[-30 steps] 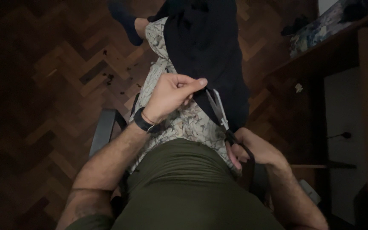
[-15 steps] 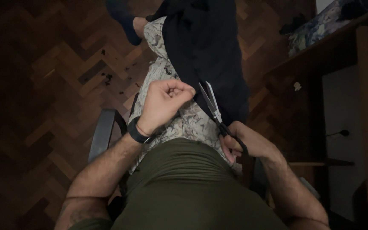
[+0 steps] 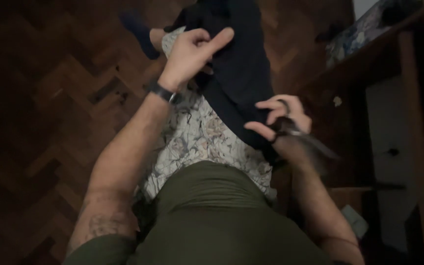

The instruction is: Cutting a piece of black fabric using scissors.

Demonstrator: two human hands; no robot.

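A: What is the left hand doing?
B: It pinches the dark fabric, soft and draped over patterned shorts, lifting it past the knee.
A: And the right hand?
B: It's closed around blurred scissors beside the cloth's lower edge. Cutting seems under way; next needs the cloth held taut.

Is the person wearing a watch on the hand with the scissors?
No, the scissors are in the right hand; the dark band is on the left wrist.
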